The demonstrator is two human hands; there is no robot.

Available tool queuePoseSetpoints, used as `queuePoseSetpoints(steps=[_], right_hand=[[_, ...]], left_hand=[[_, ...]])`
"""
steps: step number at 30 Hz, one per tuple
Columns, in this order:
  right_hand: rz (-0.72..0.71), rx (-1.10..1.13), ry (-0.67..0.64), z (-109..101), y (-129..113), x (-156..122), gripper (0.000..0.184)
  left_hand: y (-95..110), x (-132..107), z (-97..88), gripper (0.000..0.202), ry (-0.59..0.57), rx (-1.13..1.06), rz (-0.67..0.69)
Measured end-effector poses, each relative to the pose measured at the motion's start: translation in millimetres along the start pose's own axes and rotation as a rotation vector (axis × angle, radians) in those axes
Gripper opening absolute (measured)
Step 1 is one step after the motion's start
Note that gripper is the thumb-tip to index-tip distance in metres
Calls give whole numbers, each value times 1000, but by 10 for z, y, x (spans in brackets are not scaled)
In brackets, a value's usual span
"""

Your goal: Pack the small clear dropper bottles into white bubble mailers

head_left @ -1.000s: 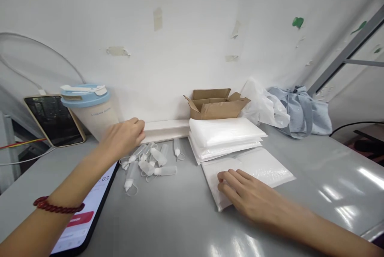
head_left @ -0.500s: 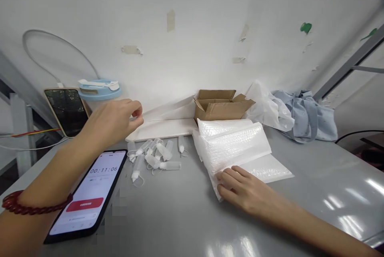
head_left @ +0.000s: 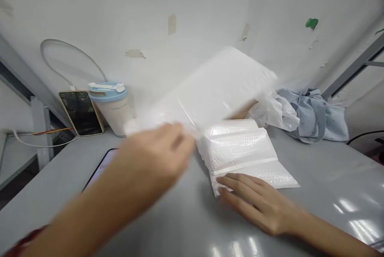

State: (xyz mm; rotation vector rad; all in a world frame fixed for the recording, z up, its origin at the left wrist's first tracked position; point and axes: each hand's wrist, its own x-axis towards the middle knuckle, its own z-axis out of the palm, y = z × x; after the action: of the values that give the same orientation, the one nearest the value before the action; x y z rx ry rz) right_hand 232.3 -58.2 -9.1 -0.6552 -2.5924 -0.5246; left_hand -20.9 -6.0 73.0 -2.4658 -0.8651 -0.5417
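Observation:
My left hand (head_left: 156,157), smeared by motion, is closed on the corner of a white bubble mailer (head_left: 219,85) and holds it lifted in the air above the desk. My right hand (head_left: 255,199) lies flat with fingers stretched out, pressing the near corner of the lowest bubble mailer (head_left: 270,175) of a small stack (head_left: 240,147) on the grey table (head_left: 315,169). The lifted mailer hides the cardboard box and the small bottles behind it.
A cup with a blue lid (head_left: 109,107) and a propped phone (head_left: 81,113) stand at the back left, with a white cable (head_left: 69,49) on the wall. Another phone (head_left: 100,167) lies flat by my left arm. A white plastic bag (head_left: 270,109) and blue cloth bag (head_left: 315,113) sit at the back right.
My left hand pinched a white mailer lying by the wall, then swept it up and to the right in front of the box. The right hand stayed pressed on the stack.

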Motion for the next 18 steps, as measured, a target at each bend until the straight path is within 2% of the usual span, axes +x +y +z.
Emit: queuePoseSetpoints(steps=[3,5,6,9,12,14,15,17,18], right_hand=[[-46,-67,94,-104,-91,12,28],[-22,-156,80,-108,-135,29,23],[12,-201,60,-87,-147,35,22],[135,-270,-7,21,-138,22,33],[179,-237,-63,108,-88,-20,35],[164,-179,-86,122,-50,-40,34],[158,-150,-95,117,-33,-44,34],[147,-106,-114,87,-5,-39,32],[137,-89,-113,67,5,-31,32]], left_hand=[[466,-31,342,17,-160,-190,297],[660,-83,563,18,-217,-283,306],[716,-112,645,18,-205,-294,317],[734,-206,760,15,-179,-198,314],[596,-350,758,13,-93,-106,265],[460,-477,742,10,81,-72,186],[390,-537,732,10,169,-76,100],[262,-624,708,13,206,-183,-237],[209,-644,695,16,151,-304,-431]])
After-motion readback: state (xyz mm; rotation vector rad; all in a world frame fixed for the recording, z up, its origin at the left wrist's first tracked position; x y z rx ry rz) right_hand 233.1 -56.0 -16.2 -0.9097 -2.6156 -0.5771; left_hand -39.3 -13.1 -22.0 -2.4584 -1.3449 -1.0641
